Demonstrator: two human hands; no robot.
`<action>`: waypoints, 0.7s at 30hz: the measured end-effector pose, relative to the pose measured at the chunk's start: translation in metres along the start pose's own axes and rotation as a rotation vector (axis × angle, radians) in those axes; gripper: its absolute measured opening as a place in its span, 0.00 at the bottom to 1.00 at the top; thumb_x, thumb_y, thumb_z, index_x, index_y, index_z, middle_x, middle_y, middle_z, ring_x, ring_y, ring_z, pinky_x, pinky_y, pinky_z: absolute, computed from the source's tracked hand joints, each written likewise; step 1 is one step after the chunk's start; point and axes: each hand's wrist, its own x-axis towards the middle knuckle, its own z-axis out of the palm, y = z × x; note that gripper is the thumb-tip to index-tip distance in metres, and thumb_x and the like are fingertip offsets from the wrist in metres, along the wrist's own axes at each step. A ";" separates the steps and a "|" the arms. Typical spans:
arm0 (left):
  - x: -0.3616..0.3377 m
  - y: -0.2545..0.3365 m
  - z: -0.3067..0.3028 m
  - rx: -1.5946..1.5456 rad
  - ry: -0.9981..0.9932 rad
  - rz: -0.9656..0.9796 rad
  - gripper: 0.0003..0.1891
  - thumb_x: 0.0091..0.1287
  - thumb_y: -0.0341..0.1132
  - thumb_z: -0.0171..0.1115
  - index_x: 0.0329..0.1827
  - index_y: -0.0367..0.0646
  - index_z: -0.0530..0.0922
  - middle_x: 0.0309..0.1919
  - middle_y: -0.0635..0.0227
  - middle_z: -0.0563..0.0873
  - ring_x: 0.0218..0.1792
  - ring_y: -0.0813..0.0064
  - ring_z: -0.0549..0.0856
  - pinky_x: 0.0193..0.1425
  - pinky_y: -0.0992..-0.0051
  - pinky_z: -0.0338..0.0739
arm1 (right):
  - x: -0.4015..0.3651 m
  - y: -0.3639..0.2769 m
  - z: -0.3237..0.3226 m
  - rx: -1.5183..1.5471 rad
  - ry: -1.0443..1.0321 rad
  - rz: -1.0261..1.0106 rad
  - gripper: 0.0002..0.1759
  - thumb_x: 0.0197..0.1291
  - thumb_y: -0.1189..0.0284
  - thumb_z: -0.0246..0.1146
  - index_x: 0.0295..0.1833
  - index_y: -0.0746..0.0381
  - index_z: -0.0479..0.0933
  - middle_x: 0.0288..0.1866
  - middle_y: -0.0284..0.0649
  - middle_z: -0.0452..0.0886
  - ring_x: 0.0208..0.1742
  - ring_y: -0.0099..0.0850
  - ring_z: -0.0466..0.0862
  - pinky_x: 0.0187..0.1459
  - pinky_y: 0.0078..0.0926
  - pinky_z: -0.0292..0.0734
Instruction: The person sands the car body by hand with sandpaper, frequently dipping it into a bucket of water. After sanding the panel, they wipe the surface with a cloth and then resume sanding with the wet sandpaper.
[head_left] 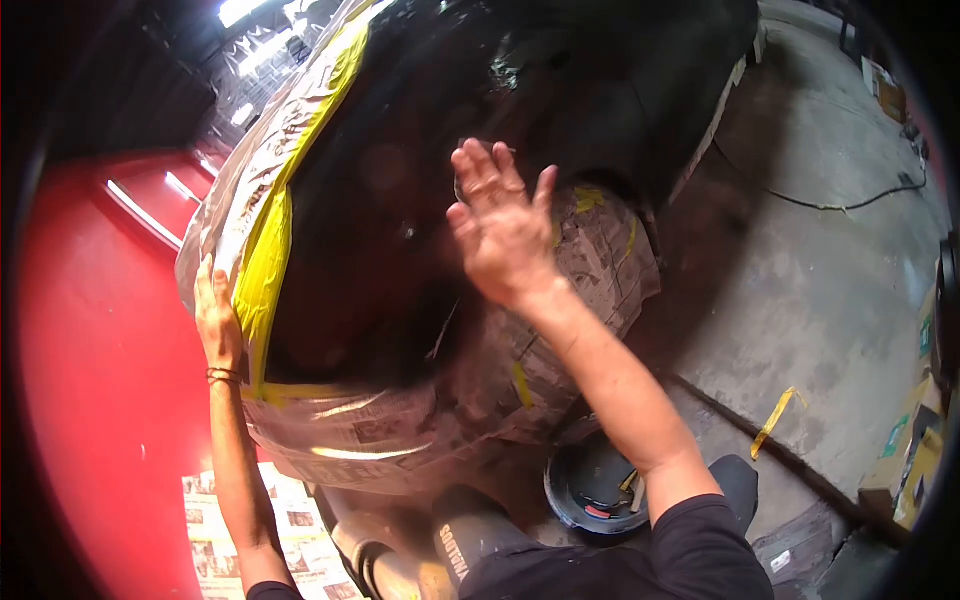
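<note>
My right hand (505, 235) is over the middle of a dark, glossy vehicle body panel (370, 250), its back toward me and its fingers spread. The palm side is hidden, and a thin dark edge shows beside the fingertips. At the panel's left border, my left hand (218, 315) lies with fingers stretched along the paper masking (225, 220), next to a strip of yellow masking tape (262, 260). Printed newspaper (610, 260) covers the rounded wheel area just right of my right forearm. More newspaper masking (350, 440) wraps the panel's lower edge.
Below the panel stands a black bucket (565, 510) with small tools inside. A red surface (90, 330) fills the left side, with newspaper sheets (215, 535) at its bottom. On the concrete floor are a tape scrap (775, 425), a dark hose (820, 206) and cardboard boxes (900, 460).
</note>
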 end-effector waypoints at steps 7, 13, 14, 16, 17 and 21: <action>-0.004 0.008 0.002 0.036 0.020 0.012 0.37 0.88 0.61 0.45 0.85 0.40 0.70 0.81 0.46 0.74 0.82 0.47 0.73 0.86 0.56 0.65 | 0.066 0.002 0.011 0.029 0.131 0.228 0.33 0.86 0.56 0.45 0.89 0.58 0.64 0.92 0.41 0.62 0.94 0.47 0.55 0.86 0.79 0.38; -0.003 0.001 0.000 0.027 0.022 -0.013 0.41 0.88 0.65 0.41 0.85 0.37 0.68 0.83 0.43 0.72 0.84 0.43 0.70 0.88 0.55 0.63 | -0.063 -0.086 0.010 0.089 -0.155 -0.328 0.33 0.80 0.52 0.57 0.86 0.48 0.70 0.93 0.31 0.61 0.95 0.38 0.52 0.86 0.80 0.25; -0.002 0.000 0.000 0.001 0.030 -0.018 0.41 0.87 0.65 0.41 0.85 0.37 0.68 0.83 0.43 0.72 0.84 0.43 0.69 0.88 0.55 0.62 | -0.041 -0.064 0.000 0.047 -0.172 -0.378 0.32 0.80 0.53 0.56 0.86 0.46 0.70 0.93 0.30 0.62 0.95 0.38 0.53 0.85 0.81 0.26; -0.007 0.006 -0.002 -0.059 0.036 -0.045 0.42 0.87 0.66 0.41 0.85 0.37 0.68 0.83 0.42 0.71 0.85 0.43 0.68 0.88 0.55 0.61 | 0.021 -0.026 -0.009 -0.110 -0.076 -0.218 0.32 0.82 0.58 0.51 0.88 0.47 0.67 0.92 0.30 0.64 0.94 0.37 0.55 0.85 0.81 0.30; -0.009 0.012 -0.004 -0.051 0.032 -0.089 0.42 0.87 0.67 0.40 0.86 0.38 0.67 0.83 0.42 0.71 0.85 0.44 0.67 0.89 0.55 0.59 | 0.051 -0.002 -0.005 -0.081 -0.044 -0.102 0.31 0.85 0.58 0.47 0.88 0.48 0.66 0.93 0.33 0.62 0.95 0.39 0.54 0.86 0.80 0.32; -0.006 -0.005 0.003 -0.062 0.097 -0.055 0.42 0.87 0.68 0.39 0.87 0.40 0.67 0.83 0.43 0.71 0.86 0.45 0.66 0.90 0.56 0.58 | 0.029 -0.060 0.010 -0.001 -0.013 0.074 0.33 0.86 0.57 0.48 0.89 0.58 0.63 0.95 0.42 0.56 0.95 0.47 0.50 0.84 0.84 0.34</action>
